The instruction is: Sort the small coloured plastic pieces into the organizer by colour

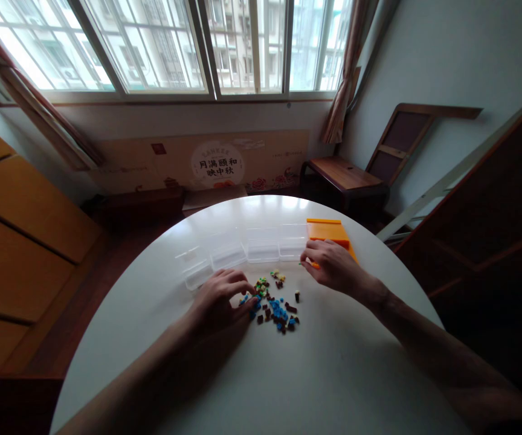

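A small heap of tiny coloured bricks point(273, 302), blue, green, yellow and dark brown, lies on the round white table point(288, 374). My left hand point(222, 297) rests at the heap's left edge, fingers curled and touching the bricks. My right hand point(328, 264) sits to the right of the heap, fingers pinched together on something tiny that I cannot make out, beside an orange box point(328, 232). A row of clear plastic boxes point(243, 251) stands just behind the heap.
A wooden chair point(347, 175) and folded furniture stand at the back right by the wall. Wooden cabinets point(16, 229) fill the left side. A printed cardboard panel point(218, 163) leans under the window.
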Action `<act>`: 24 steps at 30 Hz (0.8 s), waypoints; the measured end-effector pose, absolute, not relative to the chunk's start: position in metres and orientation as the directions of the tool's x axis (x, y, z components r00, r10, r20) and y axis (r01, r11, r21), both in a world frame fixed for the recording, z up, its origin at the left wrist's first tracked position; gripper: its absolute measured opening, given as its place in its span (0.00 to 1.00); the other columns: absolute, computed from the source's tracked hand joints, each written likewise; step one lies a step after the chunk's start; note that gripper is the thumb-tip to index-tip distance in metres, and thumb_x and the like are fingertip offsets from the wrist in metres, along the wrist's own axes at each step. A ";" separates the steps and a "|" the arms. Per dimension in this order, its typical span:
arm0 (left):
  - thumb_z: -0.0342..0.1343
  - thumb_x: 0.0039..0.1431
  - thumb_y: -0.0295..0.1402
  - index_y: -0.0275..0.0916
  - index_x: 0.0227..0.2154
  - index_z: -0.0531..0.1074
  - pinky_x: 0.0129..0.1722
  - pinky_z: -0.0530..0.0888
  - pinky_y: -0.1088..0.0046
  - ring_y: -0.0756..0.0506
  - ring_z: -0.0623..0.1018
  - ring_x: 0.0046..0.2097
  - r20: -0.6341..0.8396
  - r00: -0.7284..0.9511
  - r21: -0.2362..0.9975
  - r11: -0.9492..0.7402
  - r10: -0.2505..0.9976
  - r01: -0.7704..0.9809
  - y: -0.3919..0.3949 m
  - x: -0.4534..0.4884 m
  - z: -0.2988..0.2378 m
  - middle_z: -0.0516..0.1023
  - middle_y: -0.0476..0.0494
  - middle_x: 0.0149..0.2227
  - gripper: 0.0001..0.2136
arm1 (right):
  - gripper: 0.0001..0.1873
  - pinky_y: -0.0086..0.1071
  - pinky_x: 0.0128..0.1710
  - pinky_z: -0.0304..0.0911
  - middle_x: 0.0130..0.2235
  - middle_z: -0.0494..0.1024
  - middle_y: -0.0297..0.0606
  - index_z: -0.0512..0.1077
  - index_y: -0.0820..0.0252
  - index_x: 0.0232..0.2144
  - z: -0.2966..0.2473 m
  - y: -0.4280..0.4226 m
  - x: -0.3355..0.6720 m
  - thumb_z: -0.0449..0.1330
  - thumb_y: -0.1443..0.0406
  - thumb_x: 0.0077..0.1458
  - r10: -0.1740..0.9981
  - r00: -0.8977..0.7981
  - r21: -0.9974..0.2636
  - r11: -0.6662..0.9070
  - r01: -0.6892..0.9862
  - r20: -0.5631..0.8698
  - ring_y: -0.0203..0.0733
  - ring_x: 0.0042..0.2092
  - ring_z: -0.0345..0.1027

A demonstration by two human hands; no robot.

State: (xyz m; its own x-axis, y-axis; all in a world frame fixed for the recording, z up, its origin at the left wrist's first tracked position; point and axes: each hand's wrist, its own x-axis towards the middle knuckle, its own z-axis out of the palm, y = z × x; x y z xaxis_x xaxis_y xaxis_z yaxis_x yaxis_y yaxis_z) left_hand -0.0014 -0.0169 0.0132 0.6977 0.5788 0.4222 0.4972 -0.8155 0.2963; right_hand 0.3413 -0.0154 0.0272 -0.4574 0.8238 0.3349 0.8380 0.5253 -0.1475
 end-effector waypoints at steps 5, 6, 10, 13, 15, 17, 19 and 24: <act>0.66 0.69 0.41 0.45 0.41 0.83 0.46 0.74 0.63 0.43 0.82 0.42 0.440 0.683 0.311 -0.813 0.583 0.492 -0.021 0.004 0.015 0.84 0.46 0.41 0.07 | 0.04 0.33 0.37 0.56 0.40 0.83 0.37 0.80 0.56 0.36 0.042 -0.011 0.376 0.65 0.66 0.65 0.899 -0.400 -0.117 0.423 0.898 0.178 0.43 0.39 0.75; 0.65 0.69 0.41 0.45 0.41 0.83 0.46 0.74 0.62 0.43 0.82 0.42 0.447 0.674 0.316 -0.809 0.588 0.496 -0.021 0.006 0.014 0.84 0.45 0.41 0.07 | 0.05 0.33 0.36 0.54 0.39 0.84 0.37 0.80 0.56 0.35 0.042 -0.011 0.380 0.65 0.65 0.65 0.906 -0.393 -0.099 0.411 0.906 0.159 0.43 0.39 0.75; 0.65 0.70 0.39 0.45 0.41 0.83 0.48 0.74 0.62 0.44 0.82 0.42 0.458 0.640 0.337 -0.787 0.616 0.517 -0.022 0.012 0.009 0.84 0.45 0.41 0.06 | 0.07 0.34 0.35 0.51 0.38 0.84 0.38 0.79 0.56 0.34 0.043 -0.010 0.386 0.63 0.65 0.65 0.924 -0.361 -0.054 0.370 0.927 0.125 0.43 0.38 0.75; 0.65 0.69 0.39 0.46 0.40 0.83 0.48 0.74 0.62 0.43 0.82 0.42 0.463 0.626 0.337 -0.778 0.627 0.530 -0.022 0.015 0.005 0.84 0.46 0.41 0.05 | 0.07 0.34 0.34 0.49 0.37 0.84 0.38 0.79 0.56 0.34 0.044 -0.010 0.384 0.63 0.65 0.65 0.932 -0.347 -0.042 0.352 0.935 0.105 0.43 0.37 0.74; 0.65 0.69 0.38 0.47 0.39 0.84 0.47 0.74 0.62 0.44 0.82 0.41 0.463 0.619 0.345 -0.772 0.634 0.533 -0.022 0.016 0.004 0.84 0.47 0.40 0.05 | 0.07 0.35 0.34 0.49 0.37 0.85 0.39 0.79 0.57 0.33 0.045 -0.011 0.382 0.63 0.65 0.64 0.934 -0.344 -0.036 0.349 0.936 0.098 0.43 0.36 0.74; 0.64 0.69 0.38 0.47 0.38 0.84 0.47 0.73 0.63 0.44 0.82 0.40 0.457 0.611 0.362 -0.763 0.646 0.536 -0.023 0.018 0.003 0.84 0.48 0.39 0.05 | 0.08 0.35 0.34 0.49 0.37 0.85 0.39 0.79 0.57 0.33 0.046 -0.011 0.380 0.63 0.65 0.65 0.933 -0.346 -0.044 0.351 0.935 0.103 0.43 0.36 0.74; 0.64 0.68 0.37 0.46 0.37 0.83 0.48 0.73 0.63 0.44 0.82 0.40 0.447 0.599 0.379 -0.747 0.665 0.546 -0.025 0.019 0.003 0.84 0.48 0.39 0.05 | 0.09 0.35 0.35 0.51 0.37 0.85 0.40 0.80 0.57 0.33 0.046 -0.012 0.377 0.62 0.64 0.66 0.929 -0.348 -0.066 0.357 0.932 0.126 0.43 0.36 0.74; 0.63 0.68 0.33 0.44 0.36 0.82 0.47 0.73 0.63 0.44 0.81 0.41 0.420 0.598 0.395 -0.731 0.682 0.557 -0.027 0.022 0.003 0.83 0.48 0.40 0.04 | 0.10 0.34 0.36 0.54 0.35 0.83 0.38 0.79 0.56 0.34 0.045 -0.014 0.370 0.62 0.62 0.69 0.906 -0.368 -0.112 0.396 0.911 0.209 0.42 0.34 0.73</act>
State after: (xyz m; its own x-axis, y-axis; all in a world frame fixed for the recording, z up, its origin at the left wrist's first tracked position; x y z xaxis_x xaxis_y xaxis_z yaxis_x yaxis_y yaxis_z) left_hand 0.0216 -0.0275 0.0032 0.5985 0.6825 0.4196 0.5566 -0.7309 0.3950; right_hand 0.3699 -0.0140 0.0449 -0.3680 0.9060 0.2091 0.9115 0.3960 -0.1115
